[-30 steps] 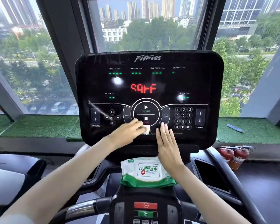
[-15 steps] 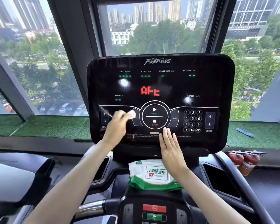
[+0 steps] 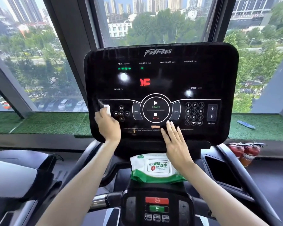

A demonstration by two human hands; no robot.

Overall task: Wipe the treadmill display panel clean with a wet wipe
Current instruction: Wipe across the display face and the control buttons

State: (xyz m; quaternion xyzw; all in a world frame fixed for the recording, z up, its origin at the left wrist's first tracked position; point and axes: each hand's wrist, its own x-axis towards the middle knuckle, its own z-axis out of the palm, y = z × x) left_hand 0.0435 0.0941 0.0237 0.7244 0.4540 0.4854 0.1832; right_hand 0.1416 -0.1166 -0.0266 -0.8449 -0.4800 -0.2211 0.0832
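The black glossy treadmill display panel (image 3: 160, 75) faces me, with red digits at its middle and a START/STOP ring below. My left hand (image 3: 108, 126) presses a small folded white wet wipe (image 3: 107, 108) against the panel's lower left, over the incline buttons. My right hand (image 3: 174, 141) lies flat with fingers spread on the panel's bottom edge, just under the STOP button, holding nothing.
A green and white pack of wet wipes (image 3: 157, 168) lies on the console ledge below the panel. Lower down are a red and a green button (image 3: 156, 204). Two red fire extinguishers (image 3: 245, 152) lie at the right. Big windows stand behind the panel.
My left hand has slid the wipe leftward, from under the STOP button to the incline buttons at the panel's left. The right hand stays flat at the bottom edge.
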